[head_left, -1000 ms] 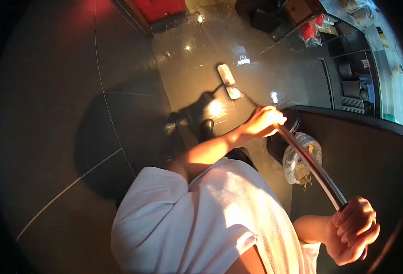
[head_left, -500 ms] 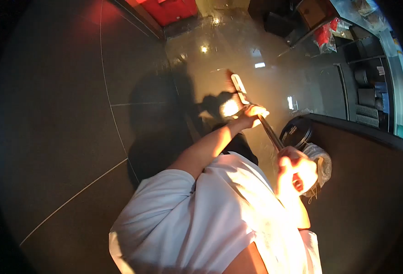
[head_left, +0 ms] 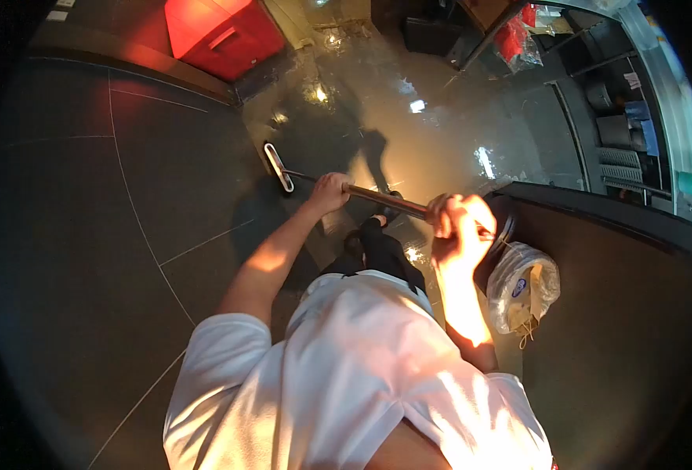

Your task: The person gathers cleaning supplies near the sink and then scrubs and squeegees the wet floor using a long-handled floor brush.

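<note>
A broom with a long metal handle (head_left: 385, 200) stretches across in front of my body. Its narrow white head (head_left: 278, 167) is down at the wet floor (head_left: 448, 117), close to the dark tiled wall; the bristles are hard to make out. My left hand (head_left: 331, 193) is wrapped round the lower part of the handle, nearer the head. Around the upper end, my right hand (head_left: 463, 225) is closed in bright light. My feet stand on the floor below the handle.
Dark tiles (head_left: 64, 196) rise along the left. A red bin or box (head_left: 228, 39) stands at the far left. On the right, a plastic-wrapped bundle (head_left: 522, 290) sits beside a dark panel (head_left: 605, 313), with stocked shelves (head_left: 624, 149) beyond.
The broom head has swung left and nearer to me, from mid-floor toward the tiled wall. Both hands moved left and stayed on the handle. The view has shifted too.
</note>
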Tool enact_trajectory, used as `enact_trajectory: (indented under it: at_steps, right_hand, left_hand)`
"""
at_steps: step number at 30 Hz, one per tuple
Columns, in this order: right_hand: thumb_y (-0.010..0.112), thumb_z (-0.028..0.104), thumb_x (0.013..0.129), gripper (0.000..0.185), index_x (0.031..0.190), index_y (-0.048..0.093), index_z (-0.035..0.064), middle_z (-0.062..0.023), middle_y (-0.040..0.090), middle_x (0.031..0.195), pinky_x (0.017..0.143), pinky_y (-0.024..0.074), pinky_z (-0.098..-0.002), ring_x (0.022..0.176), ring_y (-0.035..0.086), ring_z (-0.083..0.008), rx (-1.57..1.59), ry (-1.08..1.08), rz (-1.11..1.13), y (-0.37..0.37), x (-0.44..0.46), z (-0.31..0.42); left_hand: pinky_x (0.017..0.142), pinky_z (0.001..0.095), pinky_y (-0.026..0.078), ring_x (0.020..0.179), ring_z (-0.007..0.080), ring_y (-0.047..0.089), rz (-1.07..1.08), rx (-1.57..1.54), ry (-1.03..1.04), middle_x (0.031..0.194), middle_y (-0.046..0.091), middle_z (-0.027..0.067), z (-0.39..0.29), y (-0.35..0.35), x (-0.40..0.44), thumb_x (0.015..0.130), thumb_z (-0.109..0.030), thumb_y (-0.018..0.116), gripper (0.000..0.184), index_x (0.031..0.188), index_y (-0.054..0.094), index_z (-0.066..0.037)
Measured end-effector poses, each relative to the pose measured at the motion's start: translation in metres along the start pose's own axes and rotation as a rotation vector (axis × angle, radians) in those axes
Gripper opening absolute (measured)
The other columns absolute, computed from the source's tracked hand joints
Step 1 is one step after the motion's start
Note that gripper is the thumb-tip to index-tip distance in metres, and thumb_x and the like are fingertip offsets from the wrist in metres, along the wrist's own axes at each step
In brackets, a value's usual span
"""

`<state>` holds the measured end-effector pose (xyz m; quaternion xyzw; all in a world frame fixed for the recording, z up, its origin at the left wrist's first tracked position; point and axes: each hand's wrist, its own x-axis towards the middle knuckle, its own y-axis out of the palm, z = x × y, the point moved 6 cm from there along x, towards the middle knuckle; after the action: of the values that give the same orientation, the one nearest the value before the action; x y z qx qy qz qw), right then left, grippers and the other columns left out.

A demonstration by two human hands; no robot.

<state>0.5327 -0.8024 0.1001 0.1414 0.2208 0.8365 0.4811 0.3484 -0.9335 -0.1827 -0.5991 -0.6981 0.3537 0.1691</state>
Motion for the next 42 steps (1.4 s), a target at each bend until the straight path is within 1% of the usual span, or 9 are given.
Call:
enact_trajectory:
  at_steps: [6, 14, 17, 20, 22, 28, 31, 35, 42]
  right_hand:
    - [0.057, -0.002, 0.09, 0.028, 0.066, 0.044, 0.0049, -0.0083, 0.054, 0.059, 0.051, 0.0396, -0.0301, 0.052, 0.047, -0.0136, -0.323, -0.15, -0.158, -0.02, 0.012, 0.074]
    - [0.061, 0.008, 0.092, 0.032, 0.066, 0.043, 0.0104, 0.0011, 0.04, 0.053, 0.049, 0.0353, -0.0312, 0.048, 0.039, -0.0134, -0.789, -0.472, 0.414, 0.087, 0.048, 0.147]
    - [0.062, 0.014, 0.092, 0.029, 0.067, 0.046, 0.0131, 0.0045, 0.042, 0.052, 0.05, 0.0377, -0.0291, 0.047, 0.043, -0.011, -0.755, -0.624, 0.468, 0.114, 0.04, 0.19]
    - [0.061, 0.016, 0.09, 0.027, 0.067, 0.048, 0.0152, 0.011, 0.044, 0.052, 0.047, 0.0352, -0.0247, 0.041, 0.041, -0.0035, -0.405, -0.429, 0.581, 0.132, 0.048, 0.222]
    - [0.057, 0.016, 0.091, 0.026, 0.068, 0.047, 0.0116, 0.0018, 0.044, 0.052, 0.047, 0.0337, -0.0265, 0.041, 0.039, -0.0107, -0.532, -0.488, 0.565, 0.095, 0.061, 0.203]
    - [0.067, 0.009, 0.089, 0.026, 0.07, 0.05, 0.0069, -0.0081, 0.062, 0.067, 0.05, 0.0358, -0.0271, 0.053, 0.048, -0.0121, -0.257, 0.082, -0.221, 0.112, 0.117, -0.021]
    - [0.067, 0.004, 0.09, 0.029, 0.066, 0.05, 0.0044, -0.0053, 0.061, 0.065, 0.053, 0.0405, -0.0244, 0.058, 0.054, -0.0109, -0.61, 0.198, -0.051, 0.144, 0.109, -0.101]
    - [0.058, -0.004, 0.092, 0.031, 0.068, 0.042, 0.0077, -0.0014, 0.043, 0.06, 0.053, 0.0362, -0.0295, 0.054, 0.038, -0.0112, -0.535, -0.062, -0.211, 0.181, 0.141, -0.045]
    - [0.059, -0.002, 0.081, 0.018, 0.07, 0.047, 0.0055, -0.0071, 0.052, 0.058, 0.045, 0.0403, -0.0336, 0.044, 0.048, -0.0219, -0.713, -0.381, 0.453, 0.326, 0.154, 0.001]
  left_hand:
    - [0.075, 0.0471, 0.053, 0.088, 0.0366, 0.068, 0.149, 0.024, 0.081, 0.086, 0.068, 0.0171, -0.04, 0.106, 0.083, 0.091, -0.038, 0.06, 0.027, 0.101, 0.074, -0.017]
    - [0.075, 0.045, 0.047, 0.077, 0.0319, 0.061, -0.266, -0.395, 0.664, 0.073, 0.059, 0.0104, -0.193, 0.002, 0.171, 0.087, -0.025, 0.07, 0.025, 0.073, 0.061, -0.007]
    - [0.074, 0.0456, 0.049, 0.077, 0.032, 0.062, -0.275, -0.337, 0.556, 0.071, 0.061, 0.0104, -0.226, -0.064, 0.156, 0.086, -0.023, 0.07, 0.019, 0.076, 0.064, -0.007]
    - [0.071, 0.0464, 0.051, 0.076, 0.0329, 0.063, -0.315, -0.22, 0.472, 0.071, 0.062, 0.0111, -0.208, -0.112, 0.128, 0.085, -0.021, 0.07, 0.017, 0.076, 0.066, -0.008]
    - [0.068, 0.046, 0.053, 0.075, 0.0332, 0.067, -0.4, -0.244, 0.361, 0.076, 0.067, 0.0135, -0.145, -0.119, 0.116, 0.084, -0.021, 0.071, 0.016, 0.074, 0.067, -0.009]
    - [0.068, 0.0507, 0.05, 0.078, 0.0419, 0.066, -0.154, -0.012, -0.131, 0.076, 0.066, 0.0205, 0.083, -0.164, 0.079, 0.094, -0.036, 0.064, 0.04, 0.075, 0.067, -0.002]
    - [0.071, 0.0478, 0.051, 0.083, 0.0424, 0.066, -0.014, -0.109, 0.01, 0.081, 0.067, 0.0214, 0.182, -0.119, 0.089, 0.088, -0.028, 0.067, 0.025, 0.086, 0.07, -0.003]
    - [0.069, 0.0476, 0.049, 0.08, 0.0403, 0.064, -0.086, -0.299, 0.233, 0.079, 0.064, 0.018, 0.117, -0.131, 0.14, 0.077, -0.015, 0.069, 0.012, 0.08, 0.065, -0.005]
    - [0.064, 0.0474, 0.043, 0.067, 0.0343, 0.057, -0.013, -0.428, 0.34, 0.066, 0.051, 0.014, 0.023, -0.196, 0.191, 0.094, -0.03, 0.064, 0.042, 0.066, 0.048, -0.003]
